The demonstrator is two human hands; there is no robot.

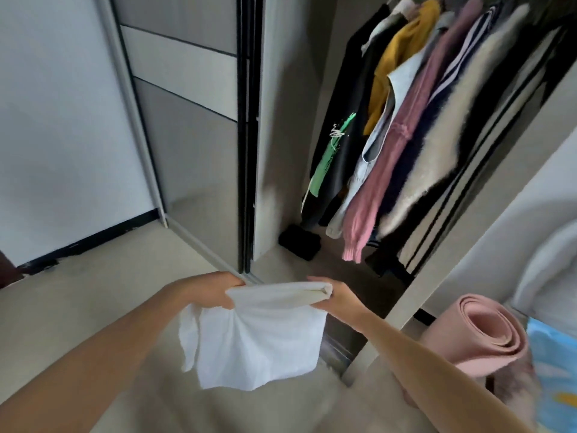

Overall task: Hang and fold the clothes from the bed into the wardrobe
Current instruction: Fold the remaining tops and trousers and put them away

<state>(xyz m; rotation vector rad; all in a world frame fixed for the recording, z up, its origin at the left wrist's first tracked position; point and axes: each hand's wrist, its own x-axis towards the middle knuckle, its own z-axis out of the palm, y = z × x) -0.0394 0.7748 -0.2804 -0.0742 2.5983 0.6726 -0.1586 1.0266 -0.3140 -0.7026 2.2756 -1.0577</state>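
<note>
A folded white garment [259, 335] hangs in front of me, held level by its top fold. My left hand [215, 290] grips its left end and my right hand [332, 293] grips its right end. Just beyond stands the open wardrobe [290, 151], its floor a short way past my hands. Several hung clothes fill its rail at the upper right, among them a pink knit [393, 164], a mustard top [402, 57] and a black top with a green print [340, 135].
A small folded black item [299, 242] lies on the wardrobe floor. The sliding door [193, 120] stands at the left. A rolled pink mat [477, 335] leans by the wardrobe's right frame, with bedding behind it at the right edge.
</note>
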